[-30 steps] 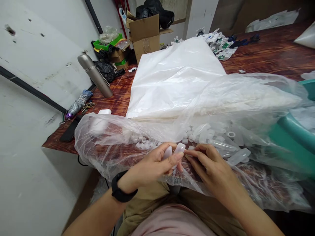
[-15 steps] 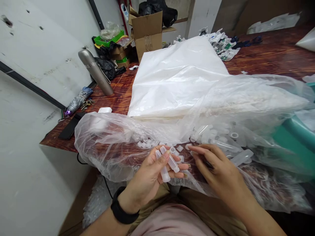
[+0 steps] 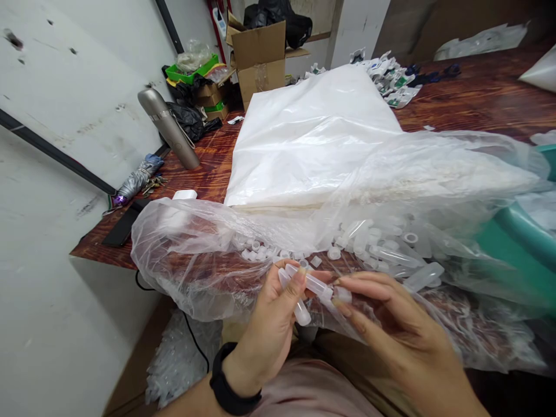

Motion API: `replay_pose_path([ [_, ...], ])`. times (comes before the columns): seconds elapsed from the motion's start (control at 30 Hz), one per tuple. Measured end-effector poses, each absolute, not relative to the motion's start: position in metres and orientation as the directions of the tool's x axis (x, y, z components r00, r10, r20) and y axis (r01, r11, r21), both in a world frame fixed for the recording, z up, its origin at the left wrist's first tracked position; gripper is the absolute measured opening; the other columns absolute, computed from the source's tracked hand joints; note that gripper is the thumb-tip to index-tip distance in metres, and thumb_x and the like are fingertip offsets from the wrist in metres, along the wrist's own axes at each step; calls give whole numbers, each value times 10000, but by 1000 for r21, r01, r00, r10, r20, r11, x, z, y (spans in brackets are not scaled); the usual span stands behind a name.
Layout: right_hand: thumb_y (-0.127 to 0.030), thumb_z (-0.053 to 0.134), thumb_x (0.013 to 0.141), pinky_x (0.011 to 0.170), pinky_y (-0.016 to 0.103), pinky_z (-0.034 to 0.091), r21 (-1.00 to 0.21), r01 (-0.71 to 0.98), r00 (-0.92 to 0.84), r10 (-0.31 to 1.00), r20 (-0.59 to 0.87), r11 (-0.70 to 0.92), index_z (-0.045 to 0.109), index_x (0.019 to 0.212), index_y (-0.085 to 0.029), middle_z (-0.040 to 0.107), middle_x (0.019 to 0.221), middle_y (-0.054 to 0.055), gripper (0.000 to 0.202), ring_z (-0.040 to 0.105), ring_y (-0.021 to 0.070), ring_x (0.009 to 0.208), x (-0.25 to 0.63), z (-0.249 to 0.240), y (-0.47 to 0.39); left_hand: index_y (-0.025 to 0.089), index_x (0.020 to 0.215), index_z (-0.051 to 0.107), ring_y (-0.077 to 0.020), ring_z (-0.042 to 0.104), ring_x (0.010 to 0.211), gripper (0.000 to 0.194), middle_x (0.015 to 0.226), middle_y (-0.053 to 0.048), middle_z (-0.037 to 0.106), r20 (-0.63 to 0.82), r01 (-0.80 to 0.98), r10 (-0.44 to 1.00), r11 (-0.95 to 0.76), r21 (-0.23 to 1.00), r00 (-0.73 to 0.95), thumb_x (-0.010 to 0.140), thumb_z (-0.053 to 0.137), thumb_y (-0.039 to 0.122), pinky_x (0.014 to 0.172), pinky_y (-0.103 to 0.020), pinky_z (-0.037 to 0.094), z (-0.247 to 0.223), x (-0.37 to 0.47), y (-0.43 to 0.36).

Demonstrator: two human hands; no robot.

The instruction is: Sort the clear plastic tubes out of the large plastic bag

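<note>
Two translucent plastic tubes sit in my left hand (image 3: pixel 278 307), pinned under the thumb. One tube (image 3: pixel 315 284) points toward my right hand; the other tube (image 3: pixel 300 311) lies below it, slanting down. My right hand (image 3: pixel 384 315) pinches a small whitish cap (image 3: pixel 343 294) between thumb and fingertips, at the end of the upper tube. Whether the cap is seated on the tube I cannot tell. Just beyond my hands, loose white caps (image 3: pixel 256 251) lie scattered on the table, and more tubes (image 3: pixel 395 256) are heaped to the right under clear plastic.
A large white bag (image 3: pixel 313 139) covers the table's middle, with clear plastic sheeting (image 3: pixel 191 272) along the front edge. At the right stands a teal tub (image 3: pixel 516 249). A metal flask (image 3: pixel 169 127), a phone (image 3: pixel 125 223) and a cardboard box (image 3: pixel 260 61) are at the left and back.
My right hand has picked up a cap from the table and brought it to the end of the upper tube. My left hand has turned that tube toward it.
</note>
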State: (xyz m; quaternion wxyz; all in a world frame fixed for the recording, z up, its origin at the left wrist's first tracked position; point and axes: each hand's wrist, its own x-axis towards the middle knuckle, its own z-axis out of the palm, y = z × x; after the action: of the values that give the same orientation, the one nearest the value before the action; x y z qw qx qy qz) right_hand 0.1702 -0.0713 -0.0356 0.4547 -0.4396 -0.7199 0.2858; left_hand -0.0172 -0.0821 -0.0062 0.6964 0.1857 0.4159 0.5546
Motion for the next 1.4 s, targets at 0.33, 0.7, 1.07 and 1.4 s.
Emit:
replay_pose_path([
  [0.33, -325, 573, 1103, 752, 269, 698, -931, 241, -55, 962, 269, 274, 644, 1359, -316, 832, 1103, 43, 265, 835, 189, 912, 148, -42, -90, 256, 1089, 558, -208, 560, 1478, 276, 1162, -76, 829, -122, -391, 992, 101, 915, -31, 1023, 738, 455, 1251, -409, 374, -13, -8, -98],
  [0.7, -372, 519, 1120, 821, 325, 677, -860, 389, -108, 943, 314, 331, 477, 1556, -338, 753, 1247, 90, 439, 786, 188, 911, 157, -51, -99, 265, 1106, 537, -206, 737, 1175, 331, 1017, -40, 836, -243, -560, 968, 239, 793, 69, 990, 775, 464, 1149, -401, 478, -17, -5, -95],
  [1.07, -352, 374, 1161, 665, 267, 663, -926, 324, -172, 975, 143, 193, 455, 1543, -334, 777, 982, 33, 391, 766, 165, 717, 148, -40, -102, 256, 1110, 521, -210, 742, 1177, 339, 1057, -46, 828, -236, -572, 968, 244, 783, 91, 997, 769, 458, 1086, -374, 512, -19, -6, -97],
  [1.4, -340, 375, 1160, 670, 290, 628, -766, 495, -219, 912, 346, 409, 352, 1543, -278, 697, 888, 13, 389, 730, 179, 734, 149, -49, -68, 216, 978, 647, -194, 727, 935, 278, 953, -40, 780, -132, -229, 991, 134, 964, 24, 1029, 641, 490, 916, -317, 555, -13, -22, -43],
])
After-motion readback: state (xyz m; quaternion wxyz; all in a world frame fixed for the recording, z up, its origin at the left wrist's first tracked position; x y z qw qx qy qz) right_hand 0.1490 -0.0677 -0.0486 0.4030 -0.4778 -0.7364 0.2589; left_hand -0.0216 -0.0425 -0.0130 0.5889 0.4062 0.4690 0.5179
